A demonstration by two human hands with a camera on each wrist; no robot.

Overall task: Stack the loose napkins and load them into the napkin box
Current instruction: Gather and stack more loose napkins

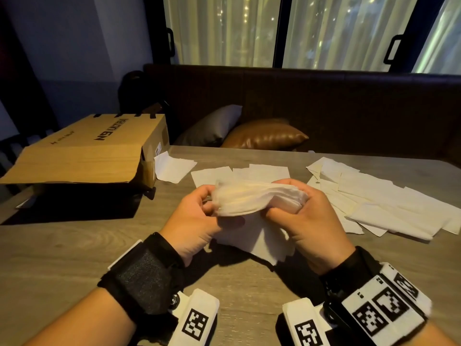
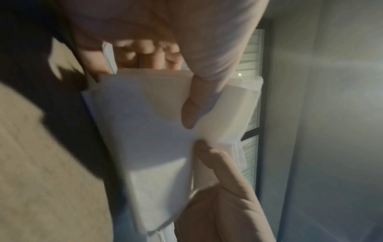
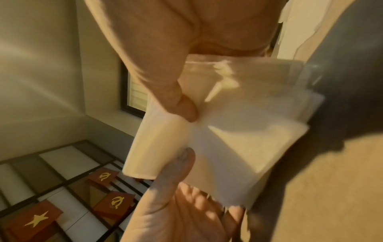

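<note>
Both hands hold one stack of white napkins (image 1: pixel 252 199) above the wooden table (image 1: pixel 74 245), its top bent over and its lower sheets hanging down. My left hand (image 1: pixel 197 218) grips the stack's left end; my right hand (image 1: pixel 306 216) grips its right end. In the left wrist view the stack (image 2: pixel 145 131) is pinched between thumb and fingers; the right wrist view shows the same stack (image 3: pixel 238 131) pinched. Loose napkins (image 1: pixel 389 203) lie spread at the right, and a few more napkins (image 1: pixel 239 174) lie behind the hands. A cardboard box (image 1: pixel 97 151) with an open flap stands at the left.
One napkin (image 1: pixel 172 167) leans against the box's right side. A dark bench with a grey cushion (image 1: pixel 212 126) and a brown cushion (image 1: pixel 264 134) runs behind the table. Curtained windows stand beyond it.
</note>
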